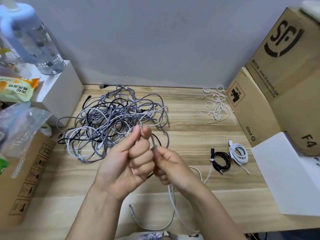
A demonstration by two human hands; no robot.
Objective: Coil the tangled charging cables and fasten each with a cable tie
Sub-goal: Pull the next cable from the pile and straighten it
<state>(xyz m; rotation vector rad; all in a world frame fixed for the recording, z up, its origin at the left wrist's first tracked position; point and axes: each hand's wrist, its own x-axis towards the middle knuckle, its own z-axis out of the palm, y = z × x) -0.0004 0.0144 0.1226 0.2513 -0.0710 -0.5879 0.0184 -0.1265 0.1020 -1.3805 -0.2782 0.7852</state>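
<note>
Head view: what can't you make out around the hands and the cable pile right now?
- White cable: its path inside the left hand and right hand, hidden by fingers, blurred.
- Tangled pile: cable count, strands overlap.
- Loose cable ties: count, too small.

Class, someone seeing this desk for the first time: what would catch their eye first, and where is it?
Two hands, the left hand and right hand, gripping a pale cable at centre front. Behind them sprawls a tangled pile of cables; to the right lie two coiled cables, black and white.
</note>
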